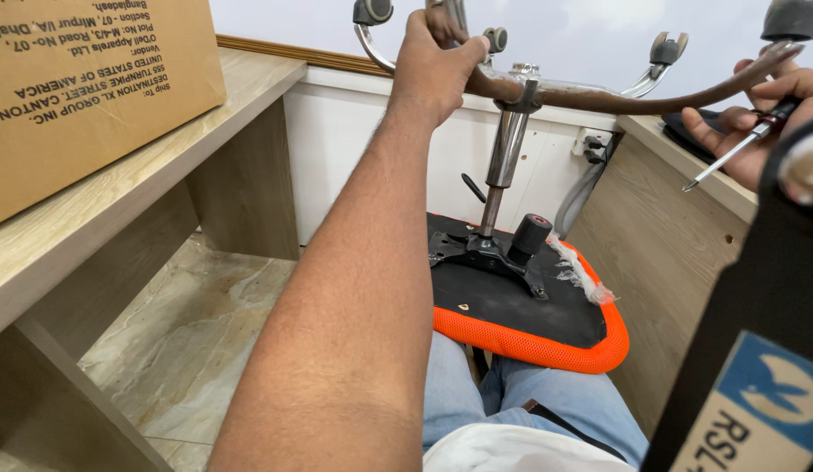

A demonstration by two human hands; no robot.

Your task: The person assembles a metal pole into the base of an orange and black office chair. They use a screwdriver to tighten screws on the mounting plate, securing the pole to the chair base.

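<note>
A marble-patterned floor is showing below, running between pale wooden desk panels, and a white wall is closing off the back. On the left, a wooden desk top is carrying a brown cardboard box printed with an upside-down shipping label. On the right, another wooden surface is running along a tall side panel.

From the head camera, an office chair is lying upside down across the person's lap, over blue jeans. Its orange-edged seat is facing down, with the black underside and its metal mechanism turned up. A black knob is sticking out just beside the mechanism, and torn white padding is fraying at the seat's right edge. The chrome gas column is rising from the mechanism to the star base, whose legs are spreading out with castors at their tips.

The left hand is reaching up along an outstretched forearm and is clamping its fingers around one leg of the star base, near the hub. The right hand is curling closed around a screwdriver, its metal tip pointing down and to the left, while the hand is resting just under another leg of the base. A dark strap with a blue label is hanging in the lower right foreground.
</note>
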